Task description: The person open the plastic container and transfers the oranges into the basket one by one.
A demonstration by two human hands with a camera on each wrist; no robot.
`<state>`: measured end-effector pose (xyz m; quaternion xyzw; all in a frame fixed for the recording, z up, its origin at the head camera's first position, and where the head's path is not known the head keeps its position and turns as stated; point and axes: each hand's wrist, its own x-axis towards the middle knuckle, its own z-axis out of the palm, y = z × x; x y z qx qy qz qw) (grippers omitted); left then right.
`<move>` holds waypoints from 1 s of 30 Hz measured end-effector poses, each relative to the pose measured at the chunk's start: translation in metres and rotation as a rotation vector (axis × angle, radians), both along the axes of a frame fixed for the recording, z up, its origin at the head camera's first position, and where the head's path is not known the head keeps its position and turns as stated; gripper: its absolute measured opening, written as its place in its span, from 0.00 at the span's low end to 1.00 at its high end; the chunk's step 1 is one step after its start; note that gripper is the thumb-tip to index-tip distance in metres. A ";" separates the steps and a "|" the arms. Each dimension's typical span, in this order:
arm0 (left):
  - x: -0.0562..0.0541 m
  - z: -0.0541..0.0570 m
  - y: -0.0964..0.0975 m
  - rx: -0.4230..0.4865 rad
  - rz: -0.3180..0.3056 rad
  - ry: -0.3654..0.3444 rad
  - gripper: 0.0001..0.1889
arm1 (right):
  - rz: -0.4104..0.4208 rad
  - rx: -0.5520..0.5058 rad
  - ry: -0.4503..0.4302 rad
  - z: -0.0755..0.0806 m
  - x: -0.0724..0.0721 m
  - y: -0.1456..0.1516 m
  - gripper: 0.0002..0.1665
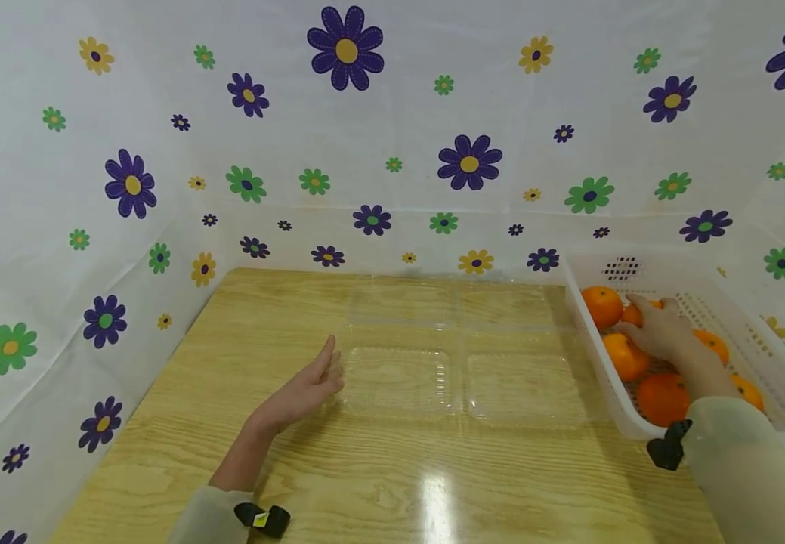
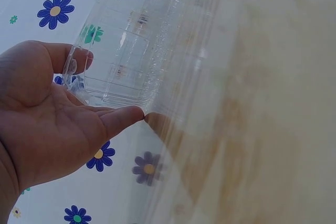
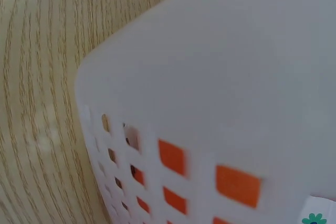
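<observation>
My right hand (image 1: 667, 332) reaches into the white plastic basket (image 1: 630, 423), its fingers curled round an orange (image 1: 628, 316) that they partly cover. Other oranges lie beside it, one (image 1: 664, 399) near the front. In the right wrist view the basket wall (image 3: 184, 77) hides the hand. My left hand (image 1: 304, 389), fingers extended and thumb apart, is at the left edge of a clear plastic container (image 1: 395, 378). The left wrist view shows the thumb and fingers of this hand (image 2: 58, 114) around the container's corner, touching it without a clear grip.
A second clear container (image 1: 521, 385) stands right of the first, between it and the basket. Clear lid-like halves (image 1: 402, 302) extend behind them. The wooden table (image 1: 338, 483) meets a flower-patterned white cloth (image 1: 392, 121) at the back and left.
</observation>
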<state>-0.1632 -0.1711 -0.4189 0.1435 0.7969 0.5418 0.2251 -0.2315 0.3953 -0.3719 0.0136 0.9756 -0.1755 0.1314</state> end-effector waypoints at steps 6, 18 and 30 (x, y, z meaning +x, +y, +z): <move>0.000 -0.003 -0.001 0.007 -0.001 0.000 0.41 | -0.013 -0.011 -0.026 -0.001 -0.002 -0.001 0.45; 0.000 -0.002 0.000 0.008 -0.006 0.005 0.40 | -0.019 -0.006 -0.091 -0.006 -0.002 -0.002 0.44; 0.001 -0.002 -0.001 0.012 -0.005 0.005 0.41 | 0.000 0.010 -0.080 -0.006 0.000 0.002 0.52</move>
